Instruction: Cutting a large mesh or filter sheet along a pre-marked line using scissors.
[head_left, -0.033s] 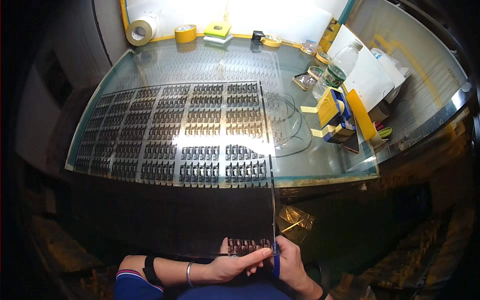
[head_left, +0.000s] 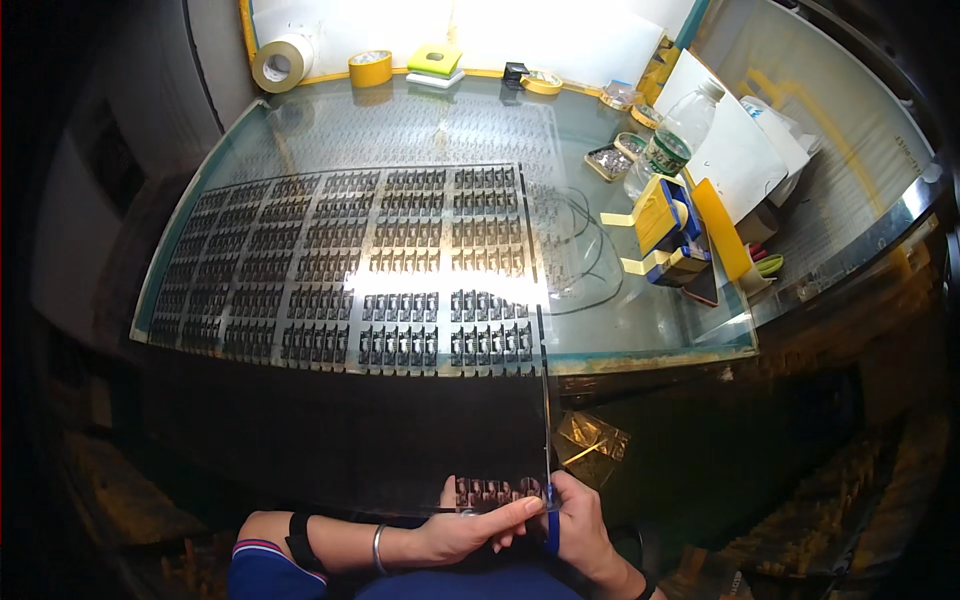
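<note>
A large clear film sheet (head_left: 398,345) printed with rows of dark patterns lies over the glass-topped table. Its near part hangs past the table's front edge toward me. My left hand (head_left: 470,532) pinches the near right corner of the film, thumb on top and fingers beneath; some fingers show through the clear sheet. Right beside it, my right hand (head_left: 582,525) is closed around a blue-handled tool (head_left: 553,532) at the film's right edge. The tool looks like scissors, but the fingers and film hide most of it.
Tape rolls (head_left: 371,67) and a yellow-green box (head_left: 435,59) line the table's back. On the right stand a plastic bottle (head_left: 690,125), a blue-and-yellow tape dispenser (head_left: 665,225) and a small tray (head_left: 608,161). A crumpled bag (head_left: 594,437) lies below the front edge.
</note>
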